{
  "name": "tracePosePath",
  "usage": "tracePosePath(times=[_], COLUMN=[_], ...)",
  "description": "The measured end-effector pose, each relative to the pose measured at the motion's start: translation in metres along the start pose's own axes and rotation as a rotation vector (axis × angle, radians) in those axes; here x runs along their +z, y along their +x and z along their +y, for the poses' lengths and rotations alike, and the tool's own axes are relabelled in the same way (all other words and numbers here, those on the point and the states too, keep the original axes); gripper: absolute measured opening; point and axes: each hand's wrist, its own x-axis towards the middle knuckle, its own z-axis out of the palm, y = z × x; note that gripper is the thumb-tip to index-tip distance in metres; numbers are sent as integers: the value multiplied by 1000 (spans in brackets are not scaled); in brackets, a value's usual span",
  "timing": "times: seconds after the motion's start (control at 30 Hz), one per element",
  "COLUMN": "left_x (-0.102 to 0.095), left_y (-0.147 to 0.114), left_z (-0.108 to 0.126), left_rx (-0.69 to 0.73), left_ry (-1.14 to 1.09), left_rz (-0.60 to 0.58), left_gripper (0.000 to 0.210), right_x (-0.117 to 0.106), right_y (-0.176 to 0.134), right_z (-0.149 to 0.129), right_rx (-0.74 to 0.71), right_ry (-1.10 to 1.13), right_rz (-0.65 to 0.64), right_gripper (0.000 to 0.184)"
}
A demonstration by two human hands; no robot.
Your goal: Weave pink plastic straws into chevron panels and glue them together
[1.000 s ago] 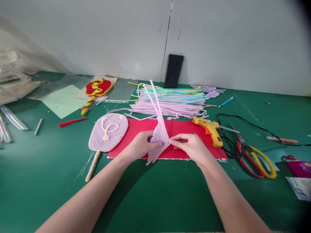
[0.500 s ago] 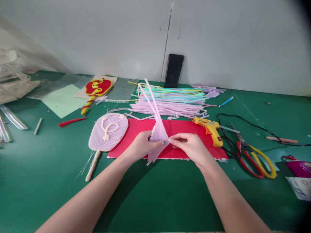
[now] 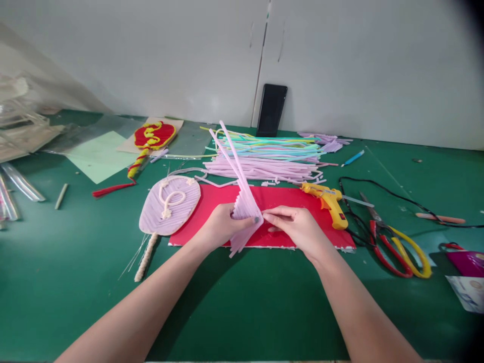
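Note:
Lilac pipe cleaners (image 3: 248, 205), lined up side by side and bent into a V, are held above a red board (image 3: 291, 201). My left hand (image 3: 223, 227) grips them from the left, its thumb across the front. Two long ends rise toward the back; the lower ends point at the front edge of the board. At the folded right side, the thumb and forefinger of my right hand (image 3: 293, 224) are pinched together at the bend. Left of the board lies a lilac fan (image 3: 172, 206) with a cream cord pattern and a twisted cream handle.
Behind the board is a pile of pipe cleaners (image 3: 264, 159). A yellow glue gun (image 3: 327, 199) with a black cord and red-and-yellow scissors (image 3: 393, 247) lie to the right. A phone (image 3: 272, 111) leans on the wall. A red fan (image 3: 155, 136) with a tassel sits back left.
The upper ends of the held pipe cleaners have tipped slightly left. My right fingertips stay at the bend, with the bent edge showing a little more.

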Motion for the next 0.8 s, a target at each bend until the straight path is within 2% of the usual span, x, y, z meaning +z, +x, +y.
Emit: tracePosePath(times=[0.23, 0.6, 0.8], left_x=[0, 0, 1], left_y=[0, 1, 0], left_z=[2, -3, 0], left_rx=[-7, -4, 5], left_ry=[-4, -11, -5], left_rz=[9, 9, 8], left_gripper=[38, 41, 38], right_x=[-4, -2, -5], right_y=[-2, -4, -4], right_z=[-7, -8, -4], right_rx=[10, 12, -39], right_ry=[-177, -201, -210], right_rz=[14, 5, -36], right_gripper=[15, 15, 19])
